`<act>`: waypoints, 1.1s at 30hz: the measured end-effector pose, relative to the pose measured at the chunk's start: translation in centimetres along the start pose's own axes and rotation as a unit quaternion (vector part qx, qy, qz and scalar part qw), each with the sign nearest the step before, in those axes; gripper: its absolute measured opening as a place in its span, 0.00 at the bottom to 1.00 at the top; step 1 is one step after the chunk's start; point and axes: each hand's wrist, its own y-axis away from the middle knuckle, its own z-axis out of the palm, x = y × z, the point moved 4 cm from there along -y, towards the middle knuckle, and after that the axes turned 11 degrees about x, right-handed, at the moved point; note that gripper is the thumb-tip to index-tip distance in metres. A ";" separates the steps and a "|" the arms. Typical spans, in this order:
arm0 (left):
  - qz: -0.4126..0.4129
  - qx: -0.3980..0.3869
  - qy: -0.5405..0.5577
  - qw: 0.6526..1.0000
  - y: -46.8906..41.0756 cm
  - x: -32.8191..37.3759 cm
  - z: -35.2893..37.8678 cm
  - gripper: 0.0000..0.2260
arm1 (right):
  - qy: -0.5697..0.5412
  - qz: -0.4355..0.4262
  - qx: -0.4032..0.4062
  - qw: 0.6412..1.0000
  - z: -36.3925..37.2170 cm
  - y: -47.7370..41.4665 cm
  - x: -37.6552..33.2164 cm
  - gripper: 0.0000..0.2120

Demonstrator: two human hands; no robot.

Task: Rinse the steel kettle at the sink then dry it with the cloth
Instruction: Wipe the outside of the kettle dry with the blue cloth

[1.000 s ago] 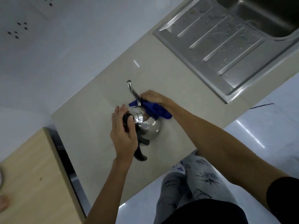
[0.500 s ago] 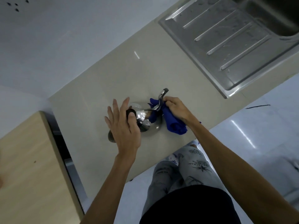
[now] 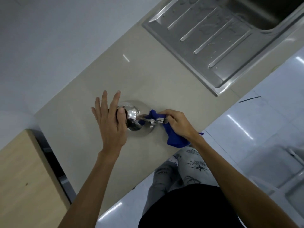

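Observation:
The steel kettle stands on the beige counter, seen from above. My left hand rests on its black lid knob, thumb against the knob and fingers spread out straight. My right hand is closed around the blue cloth, which is wrapped on the kettle's steel handle at the kettle's right side, near the counter's front edge. Part of the cloth hangs down below my right wrist.
The steel sink's ribbed drainboard lies at the upper right, wet with drops, the basin beyond it. A wooden board sits at the lower left. The white wall runs along the counter's far side. My legs stand by the front edge.
The kettle's handle has swung from pointing away to pointing right toward the counter's front edge. My right hand and the cloth followed it. My left hand's fingers have straightened over the knob.

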 end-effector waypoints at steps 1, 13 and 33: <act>-0.048 0.007 0.002 0.999 0.5 0.3 0.0 0.23 | 0.001 -0.003 0.002 1.000 0.1 0.2 -0.1 0.19; -0.097 -0.010 0.129 0.987 -0.2 0.1 0.1 0.27 | -0.049 0.053 0.028 0.997 2.0 3.4 0.6 0.20; -0.093 0.000 0.192 0.977 -3.1 -2.0 1.8 0.30 | -0.123 0.122 0.037 0.984 7.0 -7.6 -4.0 0.18</act>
